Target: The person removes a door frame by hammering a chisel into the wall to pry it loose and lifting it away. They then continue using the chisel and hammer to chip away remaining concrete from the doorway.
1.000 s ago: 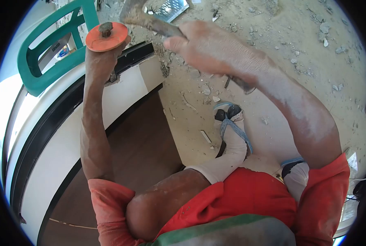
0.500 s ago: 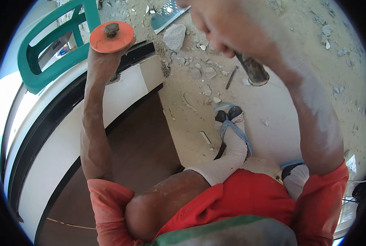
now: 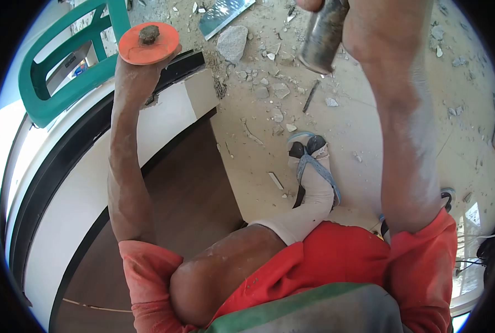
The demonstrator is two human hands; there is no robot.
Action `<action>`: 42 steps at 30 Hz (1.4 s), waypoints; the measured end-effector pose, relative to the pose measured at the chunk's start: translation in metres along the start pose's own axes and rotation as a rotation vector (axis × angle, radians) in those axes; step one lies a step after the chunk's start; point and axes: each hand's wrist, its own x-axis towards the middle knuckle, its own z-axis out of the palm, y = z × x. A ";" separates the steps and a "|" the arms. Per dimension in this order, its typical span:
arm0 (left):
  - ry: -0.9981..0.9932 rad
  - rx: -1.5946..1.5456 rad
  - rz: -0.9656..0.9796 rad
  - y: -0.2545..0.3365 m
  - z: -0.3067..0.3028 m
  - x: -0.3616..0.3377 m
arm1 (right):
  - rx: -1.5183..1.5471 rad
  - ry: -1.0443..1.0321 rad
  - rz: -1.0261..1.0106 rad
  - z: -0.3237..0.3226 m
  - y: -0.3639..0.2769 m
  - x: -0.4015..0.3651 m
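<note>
My left hand [image 3: 139, 73] is closed around a chisel with a round orange hand guard [image 3: 142, 54]; the guard hides most of my fingers. The chisel's battered, dusty metal head [image 3: 148, 34] pokes up through the disc, and its blade is hidden. At the top edge, my right hand [image 3: 364, 28], partly cut off, grips what looks like a hammer. Only its thick, worn, dark handle end [image 3: 322, 41] shows, and the head is outside the view. The chisel is over the broken end of a white-and-black ledge [image 3: 172, 102].
A green plastic chair [image 3: 64, 102] stands at the upper left. Broken stone [image 3: 232, 44], a shiny sheet [image 3: 225, 16] and a thin dark rod [image 3: 311, 96] lie on the dusty floor. A brown panel [image 3: 192, 183] sits beside my sandalled foot [image 3: 314, 166]. Cables [image 3: 472, 261] are at right.
My right hand and the hammer have moved up, partly out of view. My left hand stays on the chisel, while the whole view has shifted slightly.
</note>
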 end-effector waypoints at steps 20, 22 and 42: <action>0.022 0.043 0.034 -0.007 0.003 0.001 | -0.784 0.014 0.113 0.020 0.030 -0.008; 0.012 0.074 0.046 -0.009 0.001 0.000 | -0.732 0.078 0.108 0.024 0.031 -0.013; 0.104 0.122 0.316 -0.016 0.006 -0.001 | -0.908 0.044 0.230 0.018 0.069 -0.049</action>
